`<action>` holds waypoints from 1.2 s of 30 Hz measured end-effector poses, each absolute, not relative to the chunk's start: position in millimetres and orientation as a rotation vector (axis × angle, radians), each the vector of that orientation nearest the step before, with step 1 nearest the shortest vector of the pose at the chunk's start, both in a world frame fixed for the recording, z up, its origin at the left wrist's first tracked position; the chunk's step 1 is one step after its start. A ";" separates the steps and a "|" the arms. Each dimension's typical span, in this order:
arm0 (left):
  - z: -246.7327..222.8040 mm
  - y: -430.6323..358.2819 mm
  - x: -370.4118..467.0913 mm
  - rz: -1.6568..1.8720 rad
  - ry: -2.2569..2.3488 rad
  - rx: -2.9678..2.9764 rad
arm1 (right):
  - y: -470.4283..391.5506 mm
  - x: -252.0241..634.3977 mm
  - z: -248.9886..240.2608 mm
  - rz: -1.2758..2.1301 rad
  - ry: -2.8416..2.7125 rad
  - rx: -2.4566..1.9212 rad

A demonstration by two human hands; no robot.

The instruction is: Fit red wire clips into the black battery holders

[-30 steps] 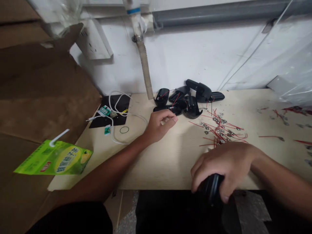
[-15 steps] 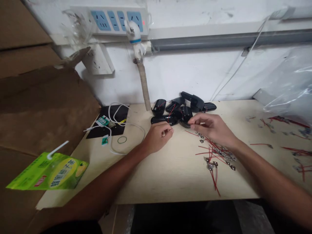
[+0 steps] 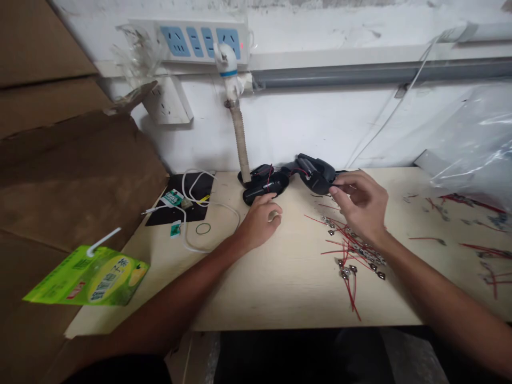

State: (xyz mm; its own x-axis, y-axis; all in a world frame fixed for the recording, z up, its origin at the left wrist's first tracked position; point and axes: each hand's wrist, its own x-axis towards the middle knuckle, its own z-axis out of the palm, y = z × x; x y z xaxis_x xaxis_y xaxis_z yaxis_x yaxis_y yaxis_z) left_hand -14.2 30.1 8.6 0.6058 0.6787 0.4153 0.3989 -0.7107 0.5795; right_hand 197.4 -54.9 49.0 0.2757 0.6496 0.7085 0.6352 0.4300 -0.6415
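My right hand [image 3: 362,205] pinches the near edge of a black plastic housing [image 3: 318,181] with a red wire, tilted among other black housings near the wall. My left hand [image 3: 262,221] lies left of it, its fingers loosely curled and the thumb apart. Its fingertips touch or nearly touch another black housing [image 3: 266,186], which also carries a red wire. Below my right hand a pile of small metal contacts with red wires [image 3: 352,245] is spread over the table.
More red-wired contacts [image 3: 474,200] lie at the right of the table [image 3: 260,288], near clear plastic sheeting [image 3: 480,138]. At left are a white cable [image 3: 212,204], a black mat [image 3: 200,186], a green packet [image 3: 92,274] and cardboard [image 3: 72,176]. A ribbed hose [image 3: 240,136] hangs by the wall.
My right hand has moved right, and the housing at its fingertips has shifted and tilted. The housings by my left hand have shifted, and its fingers have opened from a pinch. The view has shifted slightly.
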 end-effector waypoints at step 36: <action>32.7 16.0 -14.0 0.606 1.042 2.025 | -45.5 241.0 46.5 0.575 -2.295 -1.881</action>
State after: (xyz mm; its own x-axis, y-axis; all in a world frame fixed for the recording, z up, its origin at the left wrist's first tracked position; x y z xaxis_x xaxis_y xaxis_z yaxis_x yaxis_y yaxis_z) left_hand -14.0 16.0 32.7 0.5536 0.8303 0.0649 0.4667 -0.3738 0.8015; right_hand 241.0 -45.5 46.5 -0.2211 0.9642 -0.1461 0.9192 0.1559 -0.3617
